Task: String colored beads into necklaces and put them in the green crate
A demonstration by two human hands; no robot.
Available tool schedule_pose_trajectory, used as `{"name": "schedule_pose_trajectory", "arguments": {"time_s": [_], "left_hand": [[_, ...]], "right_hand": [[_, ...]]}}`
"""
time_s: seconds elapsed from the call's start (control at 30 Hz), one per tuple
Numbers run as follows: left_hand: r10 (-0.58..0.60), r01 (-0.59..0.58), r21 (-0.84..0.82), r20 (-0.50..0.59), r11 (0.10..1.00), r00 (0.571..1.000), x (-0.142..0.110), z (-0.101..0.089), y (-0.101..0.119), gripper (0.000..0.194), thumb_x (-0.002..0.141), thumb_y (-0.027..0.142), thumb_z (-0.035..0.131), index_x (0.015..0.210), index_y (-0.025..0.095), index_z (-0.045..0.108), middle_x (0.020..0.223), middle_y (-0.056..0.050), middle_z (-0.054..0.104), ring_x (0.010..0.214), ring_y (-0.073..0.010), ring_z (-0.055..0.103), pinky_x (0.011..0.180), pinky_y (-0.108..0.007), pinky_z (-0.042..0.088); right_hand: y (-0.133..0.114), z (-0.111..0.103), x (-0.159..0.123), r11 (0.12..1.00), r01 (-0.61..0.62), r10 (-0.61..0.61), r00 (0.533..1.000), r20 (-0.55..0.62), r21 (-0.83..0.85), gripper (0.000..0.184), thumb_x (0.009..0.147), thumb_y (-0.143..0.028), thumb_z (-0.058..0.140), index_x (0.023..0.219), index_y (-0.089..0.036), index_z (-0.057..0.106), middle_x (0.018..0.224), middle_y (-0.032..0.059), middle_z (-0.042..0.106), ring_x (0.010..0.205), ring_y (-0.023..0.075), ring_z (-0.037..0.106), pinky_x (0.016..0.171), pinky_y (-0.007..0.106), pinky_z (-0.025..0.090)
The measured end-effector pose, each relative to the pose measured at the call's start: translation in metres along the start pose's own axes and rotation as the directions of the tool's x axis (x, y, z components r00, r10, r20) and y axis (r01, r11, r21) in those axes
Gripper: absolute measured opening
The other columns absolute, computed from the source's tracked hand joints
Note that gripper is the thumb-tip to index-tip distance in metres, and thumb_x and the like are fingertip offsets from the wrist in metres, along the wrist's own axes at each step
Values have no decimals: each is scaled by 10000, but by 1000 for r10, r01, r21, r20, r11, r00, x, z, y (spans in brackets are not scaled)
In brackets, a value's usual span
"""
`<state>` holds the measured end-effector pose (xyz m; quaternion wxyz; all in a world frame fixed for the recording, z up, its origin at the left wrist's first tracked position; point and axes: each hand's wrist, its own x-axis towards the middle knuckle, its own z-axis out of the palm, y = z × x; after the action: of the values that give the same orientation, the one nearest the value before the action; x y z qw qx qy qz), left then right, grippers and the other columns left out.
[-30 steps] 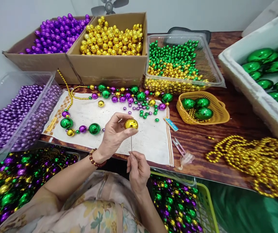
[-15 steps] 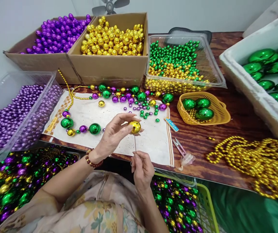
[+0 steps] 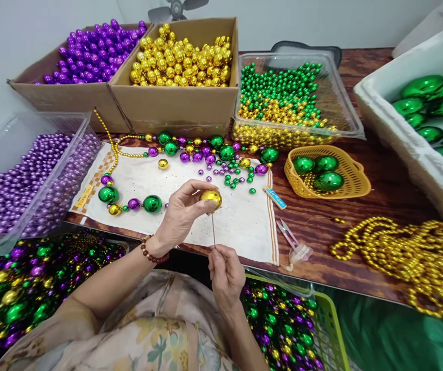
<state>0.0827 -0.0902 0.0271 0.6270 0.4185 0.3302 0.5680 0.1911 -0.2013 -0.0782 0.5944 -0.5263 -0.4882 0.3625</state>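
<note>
Lime-green plastic basket (image 3: 331,324) is sitting closest, by the lap, holding mixed beads. Next up, the right hand (image 3: 227,270) is pinching one needle-like rod (image 3: 213,231), fingertips together. The left hand (image 3: 182,211) is clamping one gold ball (image 3: 211,198) above the white towel (image 3: 244,232), rod running up to its underside; can't tell if it's going in. Beaded garland (image 3: 152,204) is curving around the towel's left and back, lying between the hands and the boxes, with loose little beads (image 3: 227,182) cluttering that gap too. On the right, one pair of snips (image 3: 289,234), one heap of gold bead strands (image 3: 410,257) and one yellow basket (image 3: 355,180) showing three green balls (image 3: 328,181) are taking up table. Farther back, two cardboard boxes (image 3: 175,111) are standing side by side, one fan (image 3: 177,9) peeking over.
</note>
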Motion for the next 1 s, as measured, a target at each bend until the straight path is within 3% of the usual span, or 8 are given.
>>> {"name": "schedule_pose_trajectory", "arguments": {"time_s": [0.23, 0.47, 0.8, 0.9, 1.0], "left_hand": [[-38, 35, -56, -46, 998, 998, 8, -2, -2, 350, 680, 405, 906, 907, 198, 740, 884, -12, 671, 754, -94, 599, 676, -223, 511], [-40, 39, 34, 24, 999, 999, 2, 0, -8, 347, 719, 380, 880, 959, 196, 710, 853, -10, 665, 734, -93, 588, 644, -209, 492], [101, -101, 86, 1, 991, 995, -5, 7, -11, 357, 712, 333, 889, 934, 201, 642, 863, 10, 639, 757, -79, 588, 672, -184, 512], [69, -68, 120, -6, 990, 998, 0, 0, -14, 327, 757, 357, 851, 948, 200, 637, 866, 2, 649, 753, -85, 597, 670, -201, 515], [70, -64, 284, -10, 957, 998, 21, -25, -10, 292, 850, 405, 753, 1038, 209, 643, 957, -31, 666, 797, -116, 620, 681, -247, 527]], "right_hand": [[14, -8, -17, 996, 32, -31, 999, 9, -85, 208, 1007, -336, 514, 968, -182, 648, 509, -57, 517, 401, 88, 468, 404, 205, 367], [6, -1, -10, 998, -28, 26, 999, -29, -63, 231, 1018, -360, 487, 963, -185, 627, 541, -53, 516, 419, 89, 469, 406, 201, 370], [3, 7, -1, 1000, -22, 22, 999, -27, -1, 235, 1017, -338, 475, 913, -188, 623, 581, -35, 505, 480, 99, 481, 444, 216, 380], [7, 2, 2, 999, 6, -5, 1000, 18, -50, 204, 1016, -301, 485, 929, -188, 629, 576, -44, 509, 474, 92, 480, 458, 212, 380], [10, -11, 7, 989, 0, 13, 996, 87, -151, 172, 1010, -280, 507, 941, -190, 635, 562, -56, 514, 459, 82, 480, 459, 200, 378]]}}
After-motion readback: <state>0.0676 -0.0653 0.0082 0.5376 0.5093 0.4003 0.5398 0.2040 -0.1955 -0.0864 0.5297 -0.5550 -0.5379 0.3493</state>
